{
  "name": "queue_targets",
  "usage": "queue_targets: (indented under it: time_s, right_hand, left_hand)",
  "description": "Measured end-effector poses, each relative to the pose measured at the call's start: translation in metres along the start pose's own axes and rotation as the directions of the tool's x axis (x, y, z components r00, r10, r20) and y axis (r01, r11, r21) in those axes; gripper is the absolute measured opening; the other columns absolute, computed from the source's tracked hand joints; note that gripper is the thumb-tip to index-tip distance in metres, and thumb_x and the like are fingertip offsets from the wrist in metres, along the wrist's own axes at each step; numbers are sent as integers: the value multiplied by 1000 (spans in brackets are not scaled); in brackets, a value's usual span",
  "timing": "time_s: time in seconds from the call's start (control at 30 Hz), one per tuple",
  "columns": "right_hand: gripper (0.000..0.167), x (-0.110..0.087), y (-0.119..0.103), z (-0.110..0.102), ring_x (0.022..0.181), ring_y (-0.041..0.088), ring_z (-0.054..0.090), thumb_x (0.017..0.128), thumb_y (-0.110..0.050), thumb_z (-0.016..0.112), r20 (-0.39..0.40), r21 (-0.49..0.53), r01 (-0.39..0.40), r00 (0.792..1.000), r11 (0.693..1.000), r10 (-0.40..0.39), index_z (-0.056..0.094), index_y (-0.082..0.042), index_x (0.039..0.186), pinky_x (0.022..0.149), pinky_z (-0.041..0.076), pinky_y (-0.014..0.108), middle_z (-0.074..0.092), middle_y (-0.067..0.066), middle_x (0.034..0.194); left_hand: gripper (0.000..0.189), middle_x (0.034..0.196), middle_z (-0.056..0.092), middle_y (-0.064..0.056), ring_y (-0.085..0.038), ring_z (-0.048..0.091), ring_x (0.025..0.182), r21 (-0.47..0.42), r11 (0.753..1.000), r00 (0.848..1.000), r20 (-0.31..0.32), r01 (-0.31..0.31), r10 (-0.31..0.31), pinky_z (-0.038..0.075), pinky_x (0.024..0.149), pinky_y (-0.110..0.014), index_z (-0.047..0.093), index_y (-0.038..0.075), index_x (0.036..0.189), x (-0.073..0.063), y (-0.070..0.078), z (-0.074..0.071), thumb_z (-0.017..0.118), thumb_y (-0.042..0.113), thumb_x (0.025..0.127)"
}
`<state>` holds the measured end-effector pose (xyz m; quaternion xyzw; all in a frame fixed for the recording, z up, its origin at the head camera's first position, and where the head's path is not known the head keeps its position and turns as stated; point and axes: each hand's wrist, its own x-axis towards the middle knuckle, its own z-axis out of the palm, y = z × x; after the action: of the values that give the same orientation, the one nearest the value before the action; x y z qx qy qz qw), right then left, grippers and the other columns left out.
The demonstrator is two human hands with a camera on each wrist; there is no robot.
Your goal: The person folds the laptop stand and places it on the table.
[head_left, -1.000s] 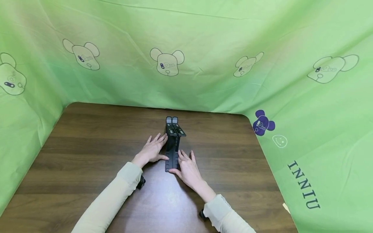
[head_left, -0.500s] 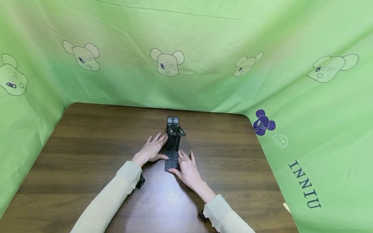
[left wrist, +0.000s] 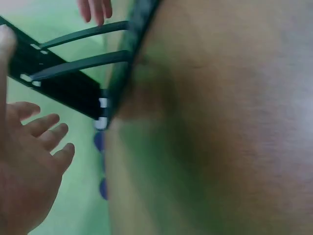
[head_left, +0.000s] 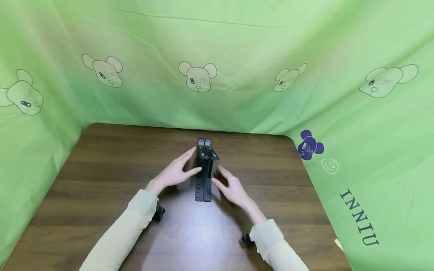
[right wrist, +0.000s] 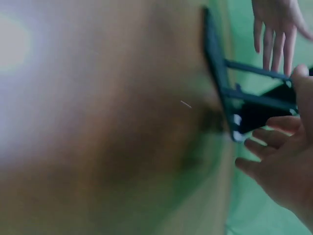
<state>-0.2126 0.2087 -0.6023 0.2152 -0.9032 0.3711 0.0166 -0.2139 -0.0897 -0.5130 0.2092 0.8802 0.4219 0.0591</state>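
A black folding laptop stand (head_left: 204,190) stands on the wooden table, its two halves side by side, with a raised upper part and grey pads at the far end. My left hand (head_left: 174,171) is at its left side, fingers straight and thumb spread toward the upright part. On the opposite side is my right hand (head_left: 234,188), fingers extended toward the stand. In the left wrist view two slanted struts of the stand (left wrist: 83,63) show beside the left hand (left wrist: 34,171). The right wrist view shows the right hand (right wrist: 283,166) with its fingers loosely spread by the stand's plate.
The brown wooden table (head_left: 112,165) has a bright light reflection near its front. Green cloth (head_left: 237,101) printed with bear heads hangs behind and along both sides. A small pale tag (head_left: 339,244) lies at the table's right edge.
Both hands have lifted from the stand's lower base and moved up beside its raised part; the right hand has drawn slightly to the right. The head view has shifted slightly.
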Motion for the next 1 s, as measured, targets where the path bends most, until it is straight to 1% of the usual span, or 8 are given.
queue_targets:
  time_s: [0.07, 0.13, 0.27, 0.37, 0.43, 0.6, 0.8, 1.0]
  right_hand:
    - [71, 11, 10, -7, 159, 34, 49, 112, -52, 61, -37, 30, 40, 999, 999, -38, 44, -15, 169, 132, 41, 51, 48, 14, 173]
    - [66, 18, 4, -20, 159, 31, 49, 113, -48, 60, -61, 62, 80, 995, 995, -76, 44, -16, 169, 133, 40, 45, 48, 12, 173]
    - [64, 24, -44, -53, 158, 37, 50, 115, -45, 56, -55, 131, 126, 991, 983, -120, 48, -9, 166, 133, 40, 53, 51, 17, 170]
    - [60, 24, -80, -70, 156, 43, 50, 116, -41, 55, -22, 127, 99, 995, 987, -97, 50, -5, 164, 130, 40, 62, 53, 19, 168]
    - [56, 25, -91, -75, 158, 42, 49, 116, -34, 56, 1, 102, 76, 997, 992, -77, 50, -5, 164, 131, 39, 60, 52, 18, 169]
    - [54, 28, -96, -76, 159, 38, 48, 113, -19, 61, 23, 106, 55, 998, 993, -58, 51, -4, 163, 133, 37, 57, 53, 17, 168]
    - [48, 35, -95, -71, 156, 40, 51, 113, -19, 61, -6, 161, 91, 996, 983, -92, 57, -2, 158, 133, 38, 59, 58, 19, 164]
    - [41, 42, -94, -68, 153, 40, 56, 115, -22, 59, -23, 178, 91, 996, 980, -89, 65, -2, 151, 131, 41, 59, 63, 21, 158]
  left_hand:
    - [86, 183, 27, -14, -37, 29, 169, -7, 1000, 1000, -22, -21, 21, 27, 138, -59, 24, 13, 176, 2, 6, -4, 63, 51, 110]
    - [80, 183, 28, -13, -36, 31, 169, -18, 999, 998, -41, -44, 43, 28, 138, -58, 26, 14, 176, 3, 12, -7, 63, 46, 112]
    - [75, 181, 31, -15, -34, 32, 168, -30, 997, 995, -62, -75, 73, 29, 138, -57, 31, 16, 175, 5, 20, -10, 60, 47, 113]
    - [75, 181, 32, -14, -34, 32, 169, -41, 996, 995, -68, -81, 78, 28, 138, -57, 33, 14, 174, 6, 24, -10, 59, 50, 113]
    - [73, 181, 33, -13, -35, 31, 169, -42, 995, 994, -73, -88, 85, 27, 139, -57, 36, 11, 172, 7, 26, -10, 59, 48, 113]
    - [68, 177, 38, -16, -40, 34, 167, -33, 993, 991, -85, -110, 107, 28, 138, -59, 43, 4, 168, 9, 27, -8, 61, 39, 113]
    - [63, 171, 48, -19, -44, 41, 162, -25, 996, 994, -73, -87, 85, 32, 136, -60, 50, 4, 164, 12, 27, -6, 60, 40, 113]
    - [61, 162, 60, -17, -37, 53, 156, -18, 998, 995, -71, -65, 64, 42, 131, -57, 57, 6, 159, 16, 28, -9, 58, 45, 113]
